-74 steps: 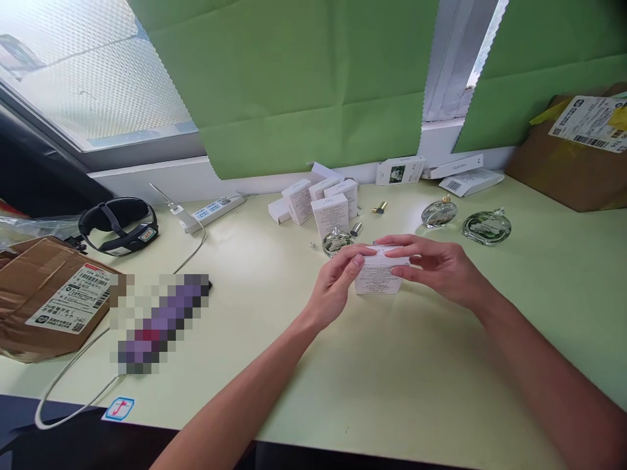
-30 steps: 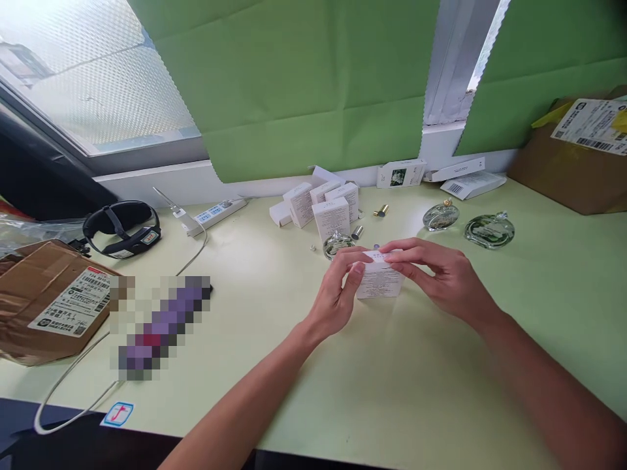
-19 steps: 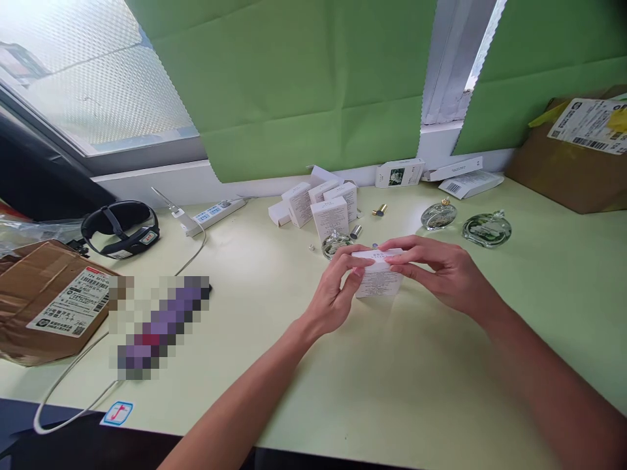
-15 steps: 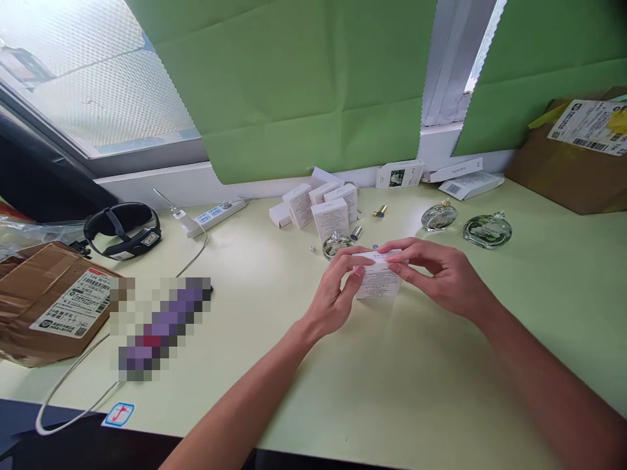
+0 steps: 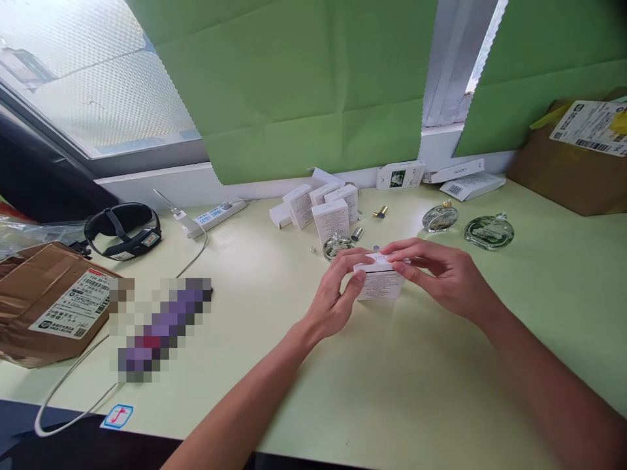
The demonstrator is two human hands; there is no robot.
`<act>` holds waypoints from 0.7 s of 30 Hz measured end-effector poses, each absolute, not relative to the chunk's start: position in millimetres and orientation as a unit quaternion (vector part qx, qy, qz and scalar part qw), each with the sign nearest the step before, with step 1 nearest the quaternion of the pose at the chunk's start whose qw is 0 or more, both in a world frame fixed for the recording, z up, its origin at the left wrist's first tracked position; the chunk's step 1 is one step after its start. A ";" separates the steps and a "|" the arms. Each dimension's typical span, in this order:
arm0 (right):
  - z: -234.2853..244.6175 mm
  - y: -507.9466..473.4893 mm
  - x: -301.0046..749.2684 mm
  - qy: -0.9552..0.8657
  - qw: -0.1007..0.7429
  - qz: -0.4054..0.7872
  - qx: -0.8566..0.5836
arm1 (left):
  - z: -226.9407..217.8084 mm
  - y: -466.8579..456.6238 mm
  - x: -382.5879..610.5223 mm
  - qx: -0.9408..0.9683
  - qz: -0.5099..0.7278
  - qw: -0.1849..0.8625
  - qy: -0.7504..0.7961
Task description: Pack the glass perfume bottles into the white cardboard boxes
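Observation:
Upright on the table stands a small white printed carton (image 5: 380, 284), its top flap slightly lifted along the near edge, where a dark gap shows. My left hand (image 5: 337, 290) grips the carton's left side, thumb on the near top edge. From the right, my right hand (image 5: 438, 277) holds the other side, with fingers over the top. Just behind the left hand sits a glass perfume bottle (image 5: 337, 246), partly hidden by the fingers. A silver cap (image 5: 357, 234) and a gold cap (image 5: 381, 212) lie beyond.
Several white cartons (image 5: 330, 219) cluster behind the hands. Two glass bottles, a gold-necked one (image 5: 439, 217) and a green-tinted one (image 5: 488, 232), are at right. Cardboard boxes (image 5: 568, 166) flank the table. At left are a black headset (image 5: 122, 232) and a power strip (image 5: 215, 217).
The near edge of the carton's top has come up a little, so a dark gap now shows under it. Both hands stay in nearly the same place.

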State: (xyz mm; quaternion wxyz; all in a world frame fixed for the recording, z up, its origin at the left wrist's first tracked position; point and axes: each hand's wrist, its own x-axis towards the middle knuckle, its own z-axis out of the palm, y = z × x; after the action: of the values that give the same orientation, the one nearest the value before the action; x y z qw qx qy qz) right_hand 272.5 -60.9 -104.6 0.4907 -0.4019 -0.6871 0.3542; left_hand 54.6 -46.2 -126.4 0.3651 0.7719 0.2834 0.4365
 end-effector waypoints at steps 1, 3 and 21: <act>-104.1 -61.1 272.1 -0.691 0.489 0.348 -0.402 | -127.7 -45.6 55.0 0.777 0.445 0.349 0.277; -103.3 -61.5 271.4 -0.695 0.488 0.341 -0.403 | -130.5 -44.7 55.8 0.790 0.475 0.288 0.260; -103.2 -62.3 274.7 -0.678 0.486 0.382 -0.398 | -131.8 -46.5 57.4 0.838 0.484 0.093 0.232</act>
State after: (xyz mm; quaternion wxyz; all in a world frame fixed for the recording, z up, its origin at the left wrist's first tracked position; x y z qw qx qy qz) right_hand 274.7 -62.3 -103.2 0.4859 -0.3980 -0.6778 0.3821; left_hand 57.4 -46.5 -131.8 0.0934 0.8382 0.2323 0.4844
